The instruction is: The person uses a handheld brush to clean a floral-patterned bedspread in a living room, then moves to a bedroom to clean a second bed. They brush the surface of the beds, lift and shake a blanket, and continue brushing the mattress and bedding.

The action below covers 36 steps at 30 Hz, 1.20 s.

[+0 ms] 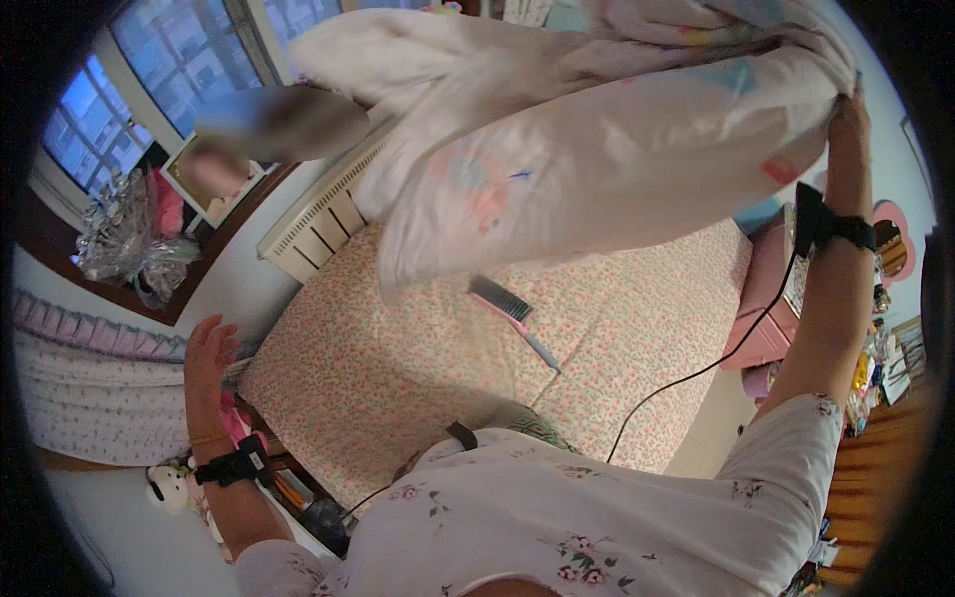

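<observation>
A white quilt or sheet [612,172] with coloured prints hangs in the air over the far half of the bed, its edges blurred. At the upper right, my raised right hand [849,127] grips a gathered edge of it. My left hand [210,351] is held out at the left, beside the bed, with fingers apart and nothing in it. Below the hanging cloth, a bed brush [515,317] with dark bristles and a pink and grey handle lies on the floral bed sheet [373,351]. Part of the bed's far end is hidden behind the cloth.
A radiator [321,239] runs along the wall under the window. The sill holds a framed photo [216,179] and a wrapped bouquet [138,231]. At the right stands a pink cabinet [757,328]. A black cable [679,383] trails from my right wrist strap across the bed.
</observation>
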Tool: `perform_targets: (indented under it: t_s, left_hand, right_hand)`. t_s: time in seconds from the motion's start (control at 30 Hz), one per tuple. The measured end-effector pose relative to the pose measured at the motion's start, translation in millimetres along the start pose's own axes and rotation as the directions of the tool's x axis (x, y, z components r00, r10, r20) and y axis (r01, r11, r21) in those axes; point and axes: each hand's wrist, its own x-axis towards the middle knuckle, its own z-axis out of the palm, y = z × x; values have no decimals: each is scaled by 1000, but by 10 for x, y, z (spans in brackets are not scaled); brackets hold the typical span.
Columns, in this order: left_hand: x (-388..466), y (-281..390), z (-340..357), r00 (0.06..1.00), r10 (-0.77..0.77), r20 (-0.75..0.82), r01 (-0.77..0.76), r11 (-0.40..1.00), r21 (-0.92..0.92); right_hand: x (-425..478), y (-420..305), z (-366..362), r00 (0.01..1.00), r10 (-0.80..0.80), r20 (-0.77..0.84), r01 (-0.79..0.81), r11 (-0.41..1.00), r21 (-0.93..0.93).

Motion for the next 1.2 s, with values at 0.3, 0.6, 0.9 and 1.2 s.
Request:
perform_targets:
  t_s: [0.3, 0.6, 0.9, 1.2]
  left_hand:
    - [-229, -750, 336, 972, -203, -115, 149, 920, -363]
    - [-629, -1472, 517, 892, -411, -187, 315, 863, -396]
    - [-857, -1784, 1015, 746, -636, -197, 552, 757, -349]
    - [-1039, -2503, 1657, 632, -769, -99, 719, 629, -296]
  right_hand:
    - [317, 616, -849, 983, -63, -171, 5, 948, -318]
    - [62, 2227, -1297, 976, 86, -202, -196, 754, -627]
    - [-2402, 3705, -2210, 911, 293, -292, -346, 152, -926]
    - [-5733, 4495, -1579, 184, 937, 298, 294, 237, -926]
